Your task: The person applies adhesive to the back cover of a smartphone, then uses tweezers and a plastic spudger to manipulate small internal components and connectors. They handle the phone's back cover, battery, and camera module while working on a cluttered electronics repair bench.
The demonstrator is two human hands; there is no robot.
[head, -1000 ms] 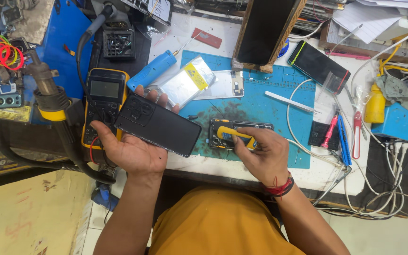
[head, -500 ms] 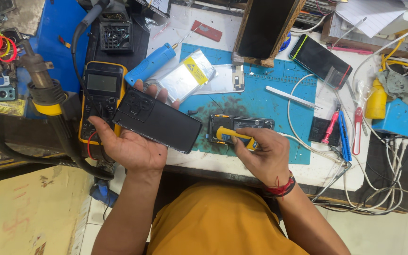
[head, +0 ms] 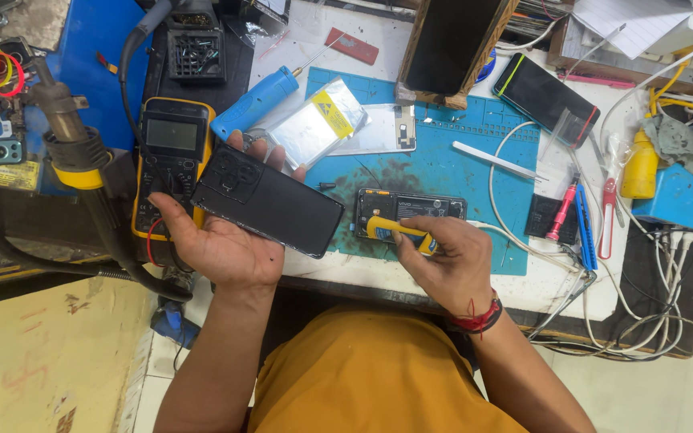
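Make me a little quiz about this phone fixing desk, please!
1. True or false: the left hand holds a black phone back cover.
2. What colour is the tool handle in the right hand?
3. What lies under the opened phone: A) blue mat, B) newspaper, C) towel?

Key: 1 true; 2 yellow; 3 A.

Two hands (head: 226,244) (head: 443,261), one multimeter (head: 172,160), two phones (head: 270,200) (head: 545,96)
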